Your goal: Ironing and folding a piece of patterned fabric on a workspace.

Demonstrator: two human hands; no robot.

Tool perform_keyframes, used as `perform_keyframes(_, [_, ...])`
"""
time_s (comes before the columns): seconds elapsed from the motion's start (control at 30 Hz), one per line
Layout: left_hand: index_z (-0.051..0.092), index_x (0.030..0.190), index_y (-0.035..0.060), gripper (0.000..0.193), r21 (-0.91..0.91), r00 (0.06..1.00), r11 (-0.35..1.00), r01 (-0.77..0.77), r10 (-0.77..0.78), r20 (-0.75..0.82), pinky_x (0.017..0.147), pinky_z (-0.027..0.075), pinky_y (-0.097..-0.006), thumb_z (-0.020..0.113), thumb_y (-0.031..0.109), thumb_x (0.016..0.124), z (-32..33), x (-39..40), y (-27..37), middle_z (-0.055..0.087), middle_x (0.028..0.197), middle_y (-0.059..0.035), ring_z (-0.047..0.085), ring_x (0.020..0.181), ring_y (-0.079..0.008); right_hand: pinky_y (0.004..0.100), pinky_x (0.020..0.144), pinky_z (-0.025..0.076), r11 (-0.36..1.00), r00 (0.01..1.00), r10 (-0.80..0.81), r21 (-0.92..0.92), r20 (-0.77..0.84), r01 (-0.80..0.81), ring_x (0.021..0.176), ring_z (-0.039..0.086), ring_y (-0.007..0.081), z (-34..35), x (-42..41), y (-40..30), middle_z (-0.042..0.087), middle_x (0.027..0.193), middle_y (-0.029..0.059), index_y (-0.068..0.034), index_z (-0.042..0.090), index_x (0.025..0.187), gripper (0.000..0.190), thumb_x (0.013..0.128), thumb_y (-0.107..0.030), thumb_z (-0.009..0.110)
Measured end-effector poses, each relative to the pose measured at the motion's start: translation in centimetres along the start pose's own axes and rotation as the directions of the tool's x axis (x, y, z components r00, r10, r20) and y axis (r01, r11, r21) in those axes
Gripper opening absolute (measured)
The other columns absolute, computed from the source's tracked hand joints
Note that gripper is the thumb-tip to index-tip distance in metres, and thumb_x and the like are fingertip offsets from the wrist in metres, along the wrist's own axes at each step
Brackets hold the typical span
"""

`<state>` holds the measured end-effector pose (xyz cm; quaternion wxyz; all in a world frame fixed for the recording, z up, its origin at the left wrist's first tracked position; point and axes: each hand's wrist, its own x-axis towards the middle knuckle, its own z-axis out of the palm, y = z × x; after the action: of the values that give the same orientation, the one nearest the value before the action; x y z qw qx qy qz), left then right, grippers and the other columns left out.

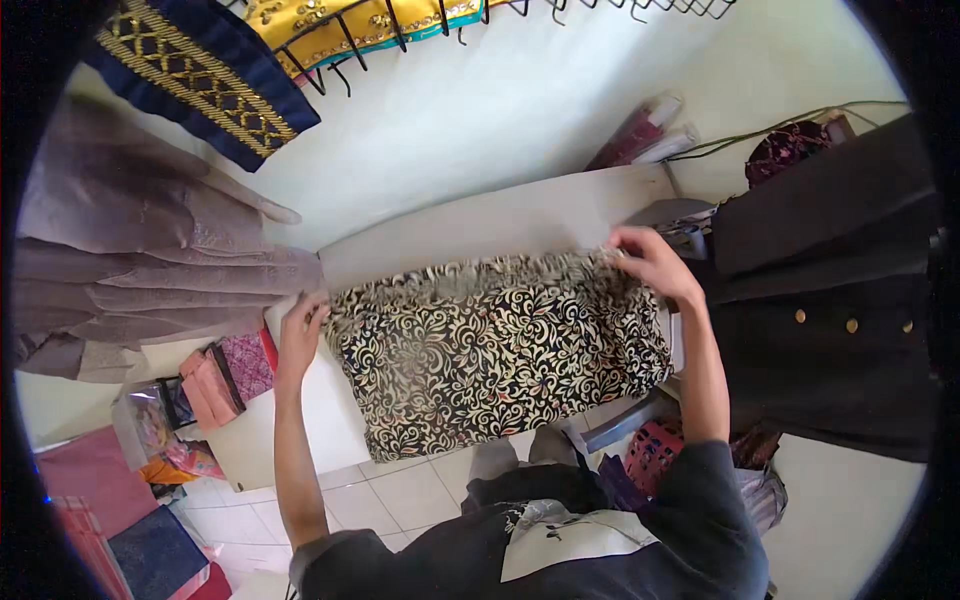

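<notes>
A black and cream fabric with a swirling floral pattern [502,352] lies spread over a white table [322,412], its near edge hanging over the front. My left hand [301,330] pinches the fabric's far left corner. At the far right corner, my right hand [651,264] grips the cloth between thumb and fingers. The far edge between my hands is bunched and slightly blurred, as if moving.
Grey-mauve garments [165,247] hang at the left, a dark buttoned garment [825,300] at the right. Folded pink cloths [214,386] rest on the table's left part. Above is a black wire rack [345,34] with bright textiles. A pink basket [652,454] stands below right.
</notes>
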<state>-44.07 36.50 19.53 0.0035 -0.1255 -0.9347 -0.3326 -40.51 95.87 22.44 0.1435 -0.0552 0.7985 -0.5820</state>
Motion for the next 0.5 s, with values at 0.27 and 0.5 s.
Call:
perform_keyframes(0.27, [0.066, 0.101, -0.0026, 0.011, -0.25, 0.988, 0.957, 0.145, -0.154, -0.02, 0.069, 0.043, -0.0233, 0.065, 0.008, 0.099, -13.3, -10.9, 15.4, 0.063, 0.085, -0.0002, 0.055, 0.079, -0.0061, 0.0307, 0.067, 0.048, 0.988, 0.987, -0.138, -0.055, 0.084, 0.143, 0.072, 0.064, 0.0175, -0.2, -18.8, -15.1, 0.068, 0.079, 0.0085, -0.001, 0.065, 0.083, 0.018, 0.081, -0.013, 0.078])
perform_keyframes(0.5, [0.066, 0.116, 0.0019, 0.028, -0.674, 0.952, 0.68, 0.287, -0.123, 0.28, 0.078, 0.05, -0.0243, 0.067, 0.025, 0.101, -6.0, -10.2, 26.6, 0.068, 0.096, -0.0008, 0.061, 0.088, -0.0073, 0.0243, 0.059, 0.04, 0.981, 0.976, -0.19, 0.012, -0.109, 0.192, 0.066, 0.052, 0.0051, 9.1, -17.7, -21.3, 0.06, 0.074, 0.0003, -0.002, 0.062, 0.086, 0.017, 0.094, -0.016, 0.068])
